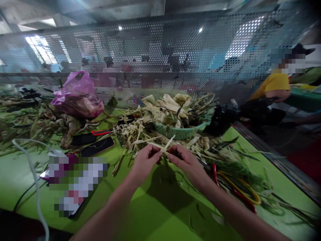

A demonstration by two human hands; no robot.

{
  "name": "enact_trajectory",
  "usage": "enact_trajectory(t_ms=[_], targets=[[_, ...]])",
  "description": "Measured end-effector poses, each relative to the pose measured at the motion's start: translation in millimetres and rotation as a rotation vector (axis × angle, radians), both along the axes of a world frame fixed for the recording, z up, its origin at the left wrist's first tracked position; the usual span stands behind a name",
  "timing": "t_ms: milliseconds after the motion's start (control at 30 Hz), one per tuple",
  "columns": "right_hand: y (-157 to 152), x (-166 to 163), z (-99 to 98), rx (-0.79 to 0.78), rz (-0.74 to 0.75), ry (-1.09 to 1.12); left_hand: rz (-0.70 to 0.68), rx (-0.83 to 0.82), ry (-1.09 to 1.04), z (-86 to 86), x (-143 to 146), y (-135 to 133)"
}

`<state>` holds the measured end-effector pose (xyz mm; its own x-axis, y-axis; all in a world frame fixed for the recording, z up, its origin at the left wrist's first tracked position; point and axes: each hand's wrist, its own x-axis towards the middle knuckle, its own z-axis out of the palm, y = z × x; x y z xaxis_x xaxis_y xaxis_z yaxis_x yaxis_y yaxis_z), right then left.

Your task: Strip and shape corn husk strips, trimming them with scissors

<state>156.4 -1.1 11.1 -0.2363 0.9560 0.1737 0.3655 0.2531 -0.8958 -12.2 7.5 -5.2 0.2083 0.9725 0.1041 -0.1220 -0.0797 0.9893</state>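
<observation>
Pale strips of dried corn husk [167, 144] cross one another between my hands, above the green table [150, 217]. My left hand [147, 160] pinches them from the left, thumb against the curled fingers. From the other side my right hand [184, 161] pinches the same strips near the crossing. One strip sticks up to the right, and another reaches toward the upper left. Just beyond the hands lies a heap of loose husk scraps [135, 134]. Scissors with red and yellow handles [240, 187] lie beside my right forearm.
A green basket [173, 131] heaped with husks stands behind my hands. A pink plastic bag [77, 97], a dark phone [97, 146] and a white cable [31, 167] are to the left. Perforated metal panels [140, 47] rise behind. A person in a yellow shirt [277, 83] is at right.
</observation>
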Motion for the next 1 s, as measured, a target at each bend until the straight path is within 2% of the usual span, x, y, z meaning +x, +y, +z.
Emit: enact_trajectory(t_ms=[167,367,533,667,867,1000], targets=[[1,-4,-5.9,0.025,0.052,0.063,-0.056,-0.009,0.039,-0.6,4,-5],[5,-2,-9.6,-0.15,0.075,0.188,-0.037,0.072,0.183,1.1,0,-5],[6,-2,-7.2,-0.239,0.059,0.261,-0.051,0.064,0.128,4.1,-2,-5],[6,1,-5.0,-0.235,0.068,0.255,-0.092,-0.023,0.023,7.0,1,-7],[4,-1,-1.6,-0.142,0.088,0.249,-0.12,-0.001,0.036,6.1,2,-7],[3,-1,0.9,-0.161,0.048,0.318,-0.11,-0.015,0.045,5.2,2,-7]])
